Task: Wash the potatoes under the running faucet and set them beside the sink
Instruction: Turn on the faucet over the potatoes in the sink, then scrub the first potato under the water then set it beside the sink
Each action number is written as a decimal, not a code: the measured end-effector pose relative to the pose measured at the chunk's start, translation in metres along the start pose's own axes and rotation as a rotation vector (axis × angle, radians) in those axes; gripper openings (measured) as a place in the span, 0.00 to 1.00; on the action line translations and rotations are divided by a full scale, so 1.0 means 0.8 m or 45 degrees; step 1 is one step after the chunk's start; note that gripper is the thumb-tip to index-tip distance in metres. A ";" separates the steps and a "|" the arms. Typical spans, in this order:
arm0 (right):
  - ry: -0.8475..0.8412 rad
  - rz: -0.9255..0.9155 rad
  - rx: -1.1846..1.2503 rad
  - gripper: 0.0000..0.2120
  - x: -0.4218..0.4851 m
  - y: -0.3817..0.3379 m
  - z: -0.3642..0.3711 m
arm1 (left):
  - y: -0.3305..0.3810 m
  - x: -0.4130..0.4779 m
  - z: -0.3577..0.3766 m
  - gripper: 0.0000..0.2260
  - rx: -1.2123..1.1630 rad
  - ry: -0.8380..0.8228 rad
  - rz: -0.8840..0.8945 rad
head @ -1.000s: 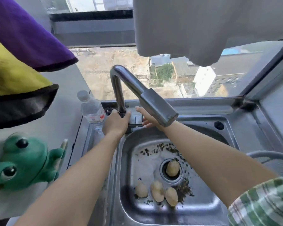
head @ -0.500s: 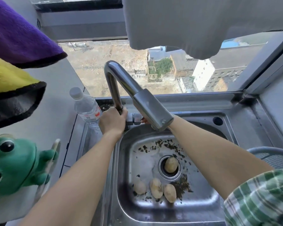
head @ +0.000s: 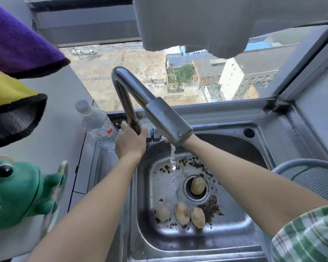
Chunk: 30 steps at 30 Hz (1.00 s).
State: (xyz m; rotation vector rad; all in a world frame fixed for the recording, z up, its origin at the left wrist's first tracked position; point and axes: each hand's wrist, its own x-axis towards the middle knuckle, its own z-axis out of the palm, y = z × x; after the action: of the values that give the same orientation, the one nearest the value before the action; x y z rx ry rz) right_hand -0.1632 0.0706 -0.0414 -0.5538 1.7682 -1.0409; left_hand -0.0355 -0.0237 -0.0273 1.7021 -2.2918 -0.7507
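4 potatoes (head: pixel 182 213) in the sink (head: pixel 269 135): 3 in a row at the near side, 1 sitting in the drain (head: pixel 187 188). 1 faucet (head: pixel 165 118), water (head: pixel 172 161) running, landing just left of the drain. Left grip (head: pixel 131 140) wrapped round the faucet base. Right grip (head: pixel 185 142) mostly hidden behind the spout, can't tell its state. 1 water bottle (head: pixel 97 123) left of the faucet, label unreadable.

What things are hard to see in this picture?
Head view:
- Right hand: mostly behind the faucet; grip unclear.
- Bottle label: too small to read.
- Frog: cut off by the left edge.
- Basket: cut off by the right edge.
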 end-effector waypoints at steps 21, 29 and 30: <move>0.025 0.605 -1.020 0.30 0.020 0.255 0.015 | -0.112 -0.061 0.203 0.09 -0.280 -0.773 -0.354; 0.107 0.630 -1.190 0.25 0.027 0.298 0.025 | -0.140 -0.058 0.227 0.05 -0.485 -0.775 -0.465; 0.115 0.622 -1.172 0.25 0.026 0.298 0.027 | -0.138 -0.062 0.221 0.06 -0.513 -0.776 -0.463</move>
State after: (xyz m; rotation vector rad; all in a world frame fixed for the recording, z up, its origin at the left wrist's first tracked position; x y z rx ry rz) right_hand -0.1318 0.1727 -0.2567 -0.5672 2.2665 0.1335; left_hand -0.0037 0.0489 -0.2261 1.8805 -1.9350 -1.8833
